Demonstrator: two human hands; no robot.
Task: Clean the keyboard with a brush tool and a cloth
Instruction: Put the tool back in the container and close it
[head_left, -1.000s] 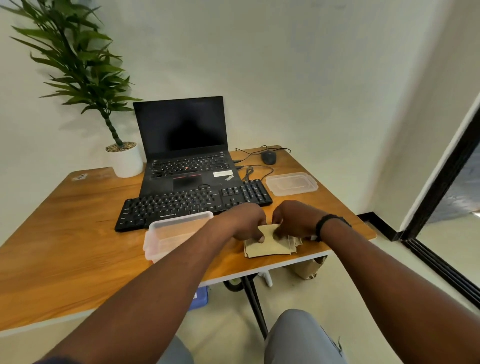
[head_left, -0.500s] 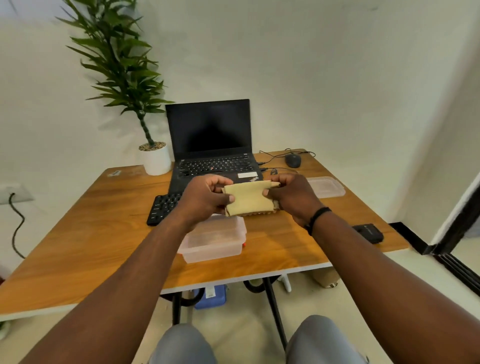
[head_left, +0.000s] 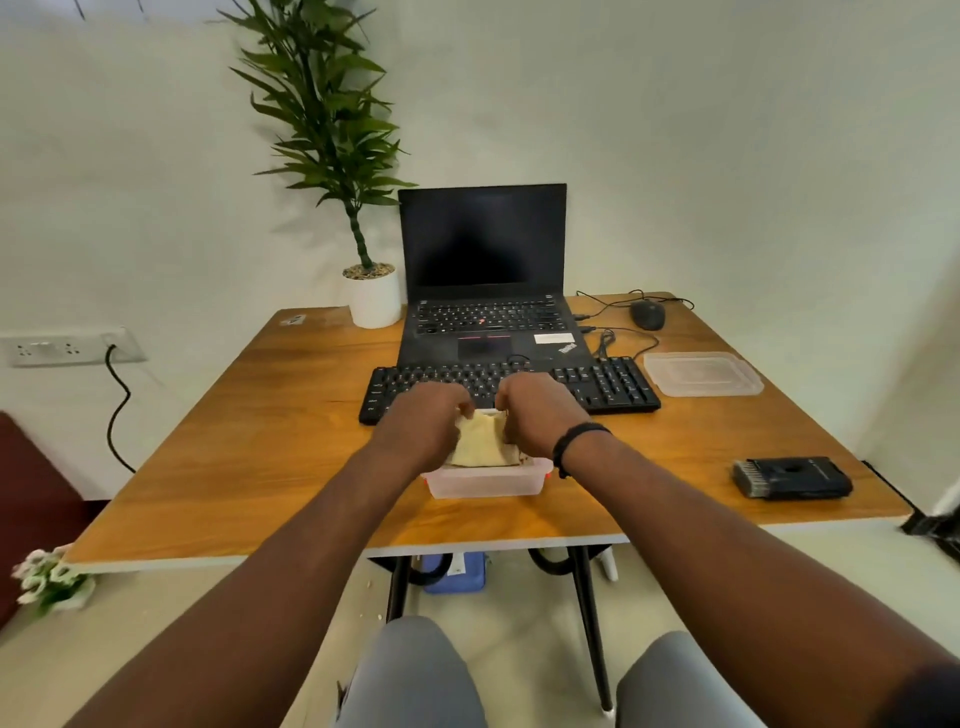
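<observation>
Wooden table (head_left: 249, 447) with black keyboard (head_left: 597, 382) as landmark. Just in front of the keyboard, a clear container (head_left: 485, 482); over it, left hand (head_left: 423, 421) and right hand (head_left: 540, 413) each pinch the folded yellow cloth (head_left: 480, 441). Step, as judged: stowing or fetching the cloth; next, releasing or lifting it clear.

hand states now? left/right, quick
Left hand: holding the folded yellow cloth, over the plastic container.
Right hand: holding the same cloth, opposite edge.

Folded yellow cloth (head_left: 480, 440), black keyboard (head_left: 597, 382) behind
</observation>
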